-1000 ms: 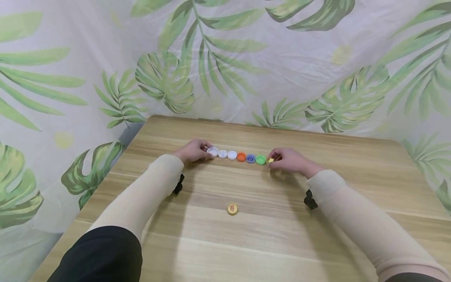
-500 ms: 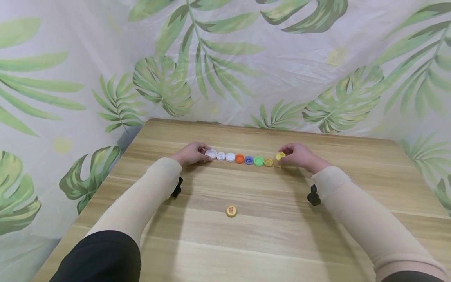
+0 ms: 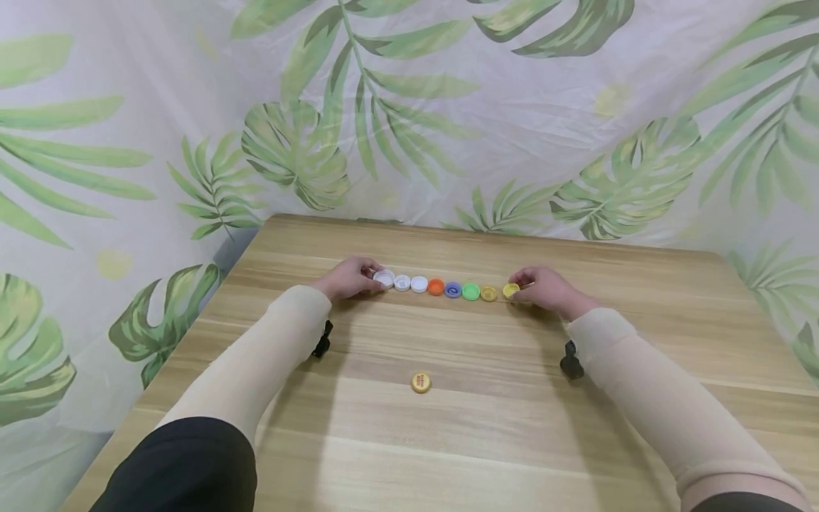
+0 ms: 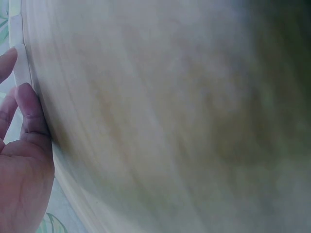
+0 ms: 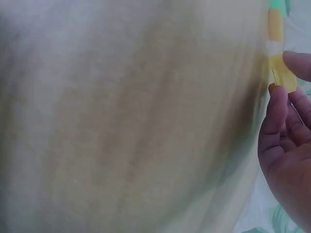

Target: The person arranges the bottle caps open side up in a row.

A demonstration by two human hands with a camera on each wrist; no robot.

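A row of plastic bottle caps lies open side up across the table. My left hand (image 3: pixel 348 277) grips the large white cap (image 3: pixel 384 279) at the row's left end between thumb and fingers. Rightward follow two smaller white caps (image 3: pixel 419 284), an orange cap (image 3: pixel 436 286), a purple cap (image 3: pixel 452 290), a green cap (image 3: pixel 470 291) and a dark yellow cap (image 3: pixel 488 294). With its thumb and fingertips my right hand (image 3: pixel 547 288) pinches a bright yellow cap (image 5: pixel 283 73), a small gap to the right of the dark yellow one.
Nearer to me on the wooden table (image 3: pixel 486 427) lies a single gold cap (image 3: pixel 421 382) with red print on top. A leaf-patterned cloth (image 3: pixel 409 107) hangs behind the table and along its left side.
My right hand has come away from the dark yellow cap, moved right, then lowered slightly with the bright yellow cap turned open side up. The left hand stays on the large white cap.
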